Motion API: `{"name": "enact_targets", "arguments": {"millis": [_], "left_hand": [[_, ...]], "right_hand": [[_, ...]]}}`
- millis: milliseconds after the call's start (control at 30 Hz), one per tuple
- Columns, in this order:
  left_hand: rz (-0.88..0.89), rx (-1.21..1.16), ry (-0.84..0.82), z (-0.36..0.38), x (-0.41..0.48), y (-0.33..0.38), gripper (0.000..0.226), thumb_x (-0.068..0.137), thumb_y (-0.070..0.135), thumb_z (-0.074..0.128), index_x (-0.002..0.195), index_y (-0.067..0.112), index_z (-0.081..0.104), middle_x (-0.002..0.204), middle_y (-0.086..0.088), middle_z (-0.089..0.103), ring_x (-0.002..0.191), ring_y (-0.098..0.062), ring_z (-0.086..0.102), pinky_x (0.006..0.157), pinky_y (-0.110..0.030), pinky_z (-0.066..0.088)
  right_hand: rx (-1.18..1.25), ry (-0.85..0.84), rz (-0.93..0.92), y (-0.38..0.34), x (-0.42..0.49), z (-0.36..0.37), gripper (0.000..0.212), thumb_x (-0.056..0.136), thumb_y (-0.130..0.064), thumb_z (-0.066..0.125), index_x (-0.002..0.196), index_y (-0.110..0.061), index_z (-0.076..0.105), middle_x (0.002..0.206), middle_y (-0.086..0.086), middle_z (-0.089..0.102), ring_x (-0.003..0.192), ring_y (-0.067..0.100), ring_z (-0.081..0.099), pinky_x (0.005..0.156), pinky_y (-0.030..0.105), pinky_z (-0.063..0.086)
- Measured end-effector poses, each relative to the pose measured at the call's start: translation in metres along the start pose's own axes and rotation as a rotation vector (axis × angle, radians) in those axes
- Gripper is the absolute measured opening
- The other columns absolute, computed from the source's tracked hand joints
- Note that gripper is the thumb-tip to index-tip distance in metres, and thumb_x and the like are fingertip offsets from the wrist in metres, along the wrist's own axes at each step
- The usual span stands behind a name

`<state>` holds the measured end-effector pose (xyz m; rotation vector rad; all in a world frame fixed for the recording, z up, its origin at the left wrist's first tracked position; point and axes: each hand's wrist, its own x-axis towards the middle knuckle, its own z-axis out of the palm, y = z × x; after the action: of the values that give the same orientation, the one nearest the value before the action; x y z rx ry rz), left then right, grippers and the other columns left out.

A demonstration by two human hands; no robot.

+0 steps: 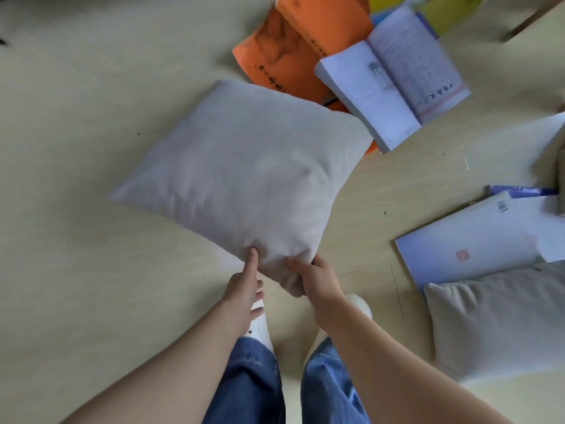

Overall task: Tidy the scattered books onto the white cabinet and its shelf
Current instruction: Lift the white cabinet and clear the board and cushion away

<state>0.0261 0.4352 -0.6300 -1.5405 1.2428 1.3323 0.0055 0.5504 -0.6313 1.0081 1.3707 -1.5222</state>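
A pale grey pillow (244, 172) is tilted up off the light wooden floor. My right hand (318, 281) grips its near corner. My left hand (246, 290) touches the pillow's lower edge with a straight index finger, its other fingers loosely curled. Behind the pillow lie two orange books (287, 47), partly covered by it. An open white book (394, 78) rests on them, pages up. Yellow-green books (440, 10) show at the top edge. At the right a white closed book (477, 240) lies over a purple one (522, 191). The white cabinet is out of view.
A second grey pillow (501, 322) lies on the floor at the lower right, overlapping the white book. A wooden furniture leg (532, 19) crosses the top right corner. My jeans and white socks (260, 328) stand just below the held pillow.
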Motion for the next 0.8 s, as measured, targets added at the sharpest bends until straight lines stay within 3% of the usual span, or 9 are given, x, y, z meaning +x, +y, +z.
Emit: {"name": "enact_targets", "arguments": {"millis": [67,133,167,300,400,533,633,733,800], "left_hand": [[0.01,-0.245,-0.127,-0.007,-0.04,0.021,0.058,0.084,0.069,0.04,0.108,0.018,0.053,0.106,-0.002,0.062,0.107,-0.018,0.055,0.09,-0.036,0.043],[0.06,-0.432,-0.223,-0.012,-0.083,0.05,0.054,0.083,0.066,0.047,0.109,0.021,0.059,0.103,-0.002,0.068,0.1,-0.016,0.062,0.085,-0.034,0.047],[0.084,-0.497,-0.227,-0.015,-0.105,0.065,0.052,0.082,0.063,0.052,0.11,0.02,0.06,0.102,-0.003,0.069,0.095,-0.016,0.064,0.08,-0.033,0.05],[0.166,-0.552,-0.149,-0.03,-0.191,0.111,0.045,0.084,0.046,0.06,0.116,0.014,0.057,0.1,-0.008,0.066,0.082,-0.019,0.063,0.063,-0.03,0.054],[0.239,-0.52,-0.109,-0.036,-0.256,0.123,0.032,0.09,0.032,0.058,0.114,0.011,0.054,0.09,-0.009,0.062,0.074,-0.019,0.06,0.047,-0.026,0.053],[0.291,-0.477,-0.066,-0.033,-0.314,0.123,0.031,0.092,0.021,0.058,0.117,0.002,0.054,0.099,-0.014,0.062,0.078,-0.025,0.059,0.051,-0.029,0.047],[0.338,-0.484,-0.068,-0.028,-0.361,0.134,0.027,0.094,0.02,0.053,0.114,0.002,0.055,0.096,-0.015,0.061,0.079,-0.027,0.058,0.057,-0.03,0.047],[0.394,-0.51,-0.054,-0.025,-0.397,0.157,0.021,0.095,0.018,0.051,0.09,-0.001,0.056,0.08,-0.013,0.058,0.067,-0.025,0.055,0.056,-0.03,0.045],[0.421,-0.536,-0.029,-0.029,-0.419,0.176,0.028,0.094,0.018,0.052,0.071,0.001,0.051,0.071,-0.012,0.054,0.06,-0.024,0.051,0.056,-0.03,0.044]], "right_hand": [[0.051,-0.044,-0.046,-0.031,-0.034,0.015,0.006,0.087,-0.006,0.056,0.085,-0.012,0.059,0.08,0.005,0.062,0.068,0.017,0.057,0.059,0.019,0.047],[0.127,-0.092,-0.097,-0.066,-0.068,0.028,0.009,0.087,-0.007,0.058,0.087,-0.015,0.062,0.092,0.006,0.069,0.086,0.021,0.065,0.078,0.029,0.052],[0.169,-0.117,-0.126,-0.085,-0.087,0.035,0.01,0.087,-0.007,0.058,0.088,-0.015,0.063,0.094,0.005,0.069,0.089,0.021,0.065,0.08,0.03,0.053],[0.249,-0.153,-0.211,-0.147,-0.164,0.053,0.01,0.089,-0.009,0.057,0.094,-0.015,0.063,0.096,0.005,0.069,0.086,0.018,0.065,0.069,0.027,0.054],[0.223,-0.147,-0.222,-0.174,-0.217,0.054,0.012,0.091,-0.013,0.056,0.099,-0.009,0.063,0.092,0.008,0.069,0.083,0.02,0.065,0.07,0.03,0.053],[0.265,-0.151,-0.194,-0.194,-0.28,0.043,0.013,0.094,-0.013,0.051,0.089,-0.005,0.061,0.082,0.011,0.066,0.076,0.019,0.063,0.062,0.027,0.049],[0.274,-0.184,-0.228,-0.22,-0.327,0.038,0.018,0.095,-0.013,0.048,0.083,-0.006,0.061,0.069,0.007,0.065,0.061,0.014,0.06,0.058,0.025,0.044],[0.2,-0.188,-0.266,-0.252,-0.361,0.037,0.018,0.094,-0.015,0.049,0.087,-0.002,0.06,0.059,0.008,0.06,0.047,0.014,0.053,0.056,0.026,0.044],[0.139,-0.198,-0.302,-0.279,-0.385,0.038,0.023,0.093,-0.02,0.05,0.078,-0.005,0.059,0.048,0.006,0.056,0.04,0.014,0.053,0.055,0.027,0.045]]}}
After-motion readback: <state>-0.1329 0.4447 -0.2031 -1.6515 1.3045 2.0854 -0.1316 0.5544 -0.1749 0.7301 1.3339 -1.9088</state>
